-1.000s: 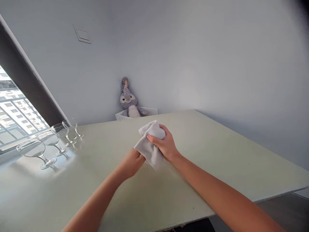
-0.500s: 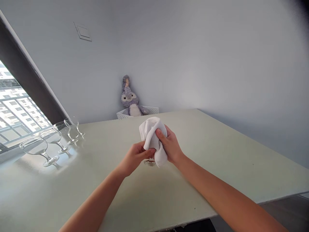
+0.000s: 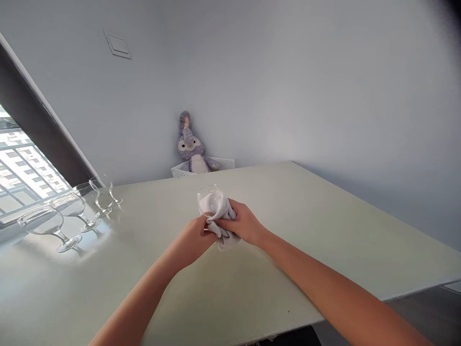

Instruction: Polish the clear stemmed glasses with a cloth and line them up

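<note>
Over the smooth, pale table [image 3: 306, 240], the hands meet: the left hand [image 3: 192, 240] grips a clear, round-bowled glass [image 3: 202, 193] low down, fingertips partly hidden, while the right hand [image 3: 248, 224] squeezes a soft, crumpled white cloth [image 3: 226, 209] against it. Four stemmed goblets [image 3: 68, 243] stand leftward, thin-walled and glossy.

- We see clear, smooth, glossy glass in the held goblet [image 3: 208, 192].
- We take the cloth [image 3: 224, 210] for soft, matt fabric.
- We note shiny, transparent glass in the lined-up goblets [image 3: 69, 243].
- We find the counter [image 3: 288, 216] smooth, with a satin sheen.
- We see fuzzy plush on the stuffed toy [image 3: 190, 150].
- We judge the basket [image 3: 227, 165] perforated plastic.
</note>
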Demonstrator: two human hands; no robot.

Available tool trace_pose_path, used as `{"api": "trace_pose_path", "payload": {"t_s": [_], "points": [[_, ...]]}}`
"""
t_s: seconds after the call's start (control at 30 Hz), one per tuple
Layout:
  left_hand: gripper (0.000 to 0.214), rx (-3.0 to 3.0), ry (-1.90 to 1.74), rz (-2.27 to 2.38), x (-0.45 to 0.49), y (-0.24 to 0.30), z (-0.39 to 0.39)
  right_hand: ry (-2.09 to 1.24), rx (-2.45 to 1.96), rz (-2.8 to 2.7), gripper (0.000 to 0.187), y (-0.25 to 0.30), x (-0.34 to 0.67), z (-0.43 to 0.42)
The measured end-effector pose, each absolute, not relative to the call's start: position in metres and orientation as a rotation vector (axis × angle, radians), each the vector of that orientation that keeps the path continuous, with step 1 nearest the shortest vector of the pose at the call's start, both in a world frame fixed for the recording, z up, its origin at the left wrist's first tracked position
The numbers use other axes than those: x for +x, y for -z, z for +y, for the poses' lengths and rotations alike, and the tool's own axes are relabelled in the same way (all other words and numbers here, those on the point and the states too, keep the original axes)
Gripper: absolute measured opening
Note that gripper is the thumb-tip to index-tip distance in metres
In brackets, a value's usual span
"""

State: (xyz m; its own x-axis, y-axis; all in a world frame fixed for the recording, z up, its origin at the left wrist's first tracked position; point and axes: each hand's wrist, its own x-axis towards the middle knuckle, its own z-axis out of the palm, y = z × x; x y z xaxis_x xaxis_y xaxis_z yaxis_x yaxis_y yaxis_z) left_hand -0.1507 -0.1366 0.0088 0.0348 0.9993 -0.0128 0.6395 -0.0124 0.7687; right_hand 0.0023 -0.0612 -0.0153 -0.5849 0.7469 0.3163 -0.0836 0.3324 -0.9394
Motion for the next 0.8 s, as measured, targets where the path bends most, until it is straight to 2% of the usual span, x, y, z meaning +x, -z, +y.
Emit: {"api": "trace_pose_path", "payload": {"t_s": [0.13,0.33,0.43,0.57,0.67,0.8], "points": [[0.020,1.741,-0.712,1.773,-0.148,-0.017,-0.145,-1.249,-0.634,-1.802,0.023,0.014,-0.002,-0.067],[0.025,1.901,-0.508,2.194,-0.152,-0.032,-0.149,-1.131,-0.713,-1.803,0.013,0.018,-0.003,-0.069],[0.025,1.878,-0.704,2.245,-0.163,-0.033,-0.144,-1.179,-0.751,-1.789,0.013,0.020,-0.001,-0.066],[0.031,1.586,-1.190,1.577,-0.177,-0.026,-0.132,-1.313,-0.742,-1.840,0.022,0.019,-0.002,-0.070],[0.048,1.412,-1.265,1.129,-0.177,-0.020,-0.127,-1.428,-0.752,-1.870,0.022,0.018,-0.005,-0.076],[0.054,1.360,-1.267,0.996,-0.173,-0.010,-0.126,-1.543,-0.738,-1.903,0.023,0.019,-0.005,-0.078]]}}
